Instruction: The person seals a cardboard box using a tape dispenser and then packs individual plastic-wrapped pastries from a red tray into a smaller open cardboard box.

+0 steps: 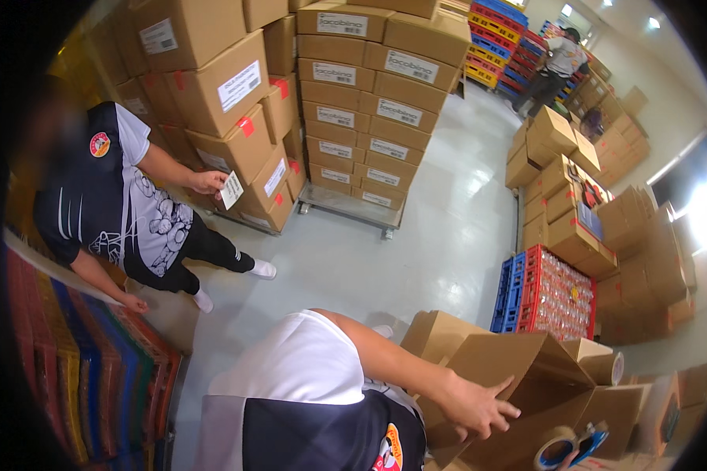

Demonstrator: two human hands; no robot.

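My left hand (pixel 477 407) reaches from the white sleeve across a flap of an open cardboard box (pixel 524 406), fingers spread. I cannot tell whether the palm touches the cardboard. Only the fingertips of my right hand (pixel 567 461) show at the bottom edge, at a blue tape dispenser (pixel 594 440). A roll of tan packing tape (pixel 541 457) sits on the dispenser, in front of the box. Another tape roll (pixel 616 369) lies on its side beyond the box's far edge.
At left stands a person (pixel 153 229) holding a small white paper (pixel 231 191), near stacked coloured crates (pixel 112 377). Labelled cartons (pixel 383 112) are piled on a wheeled metal platform (pixel 353 206). A red crate (pixel 560 294) holds clear containers. Another person (pixel 557 65) is farther back.
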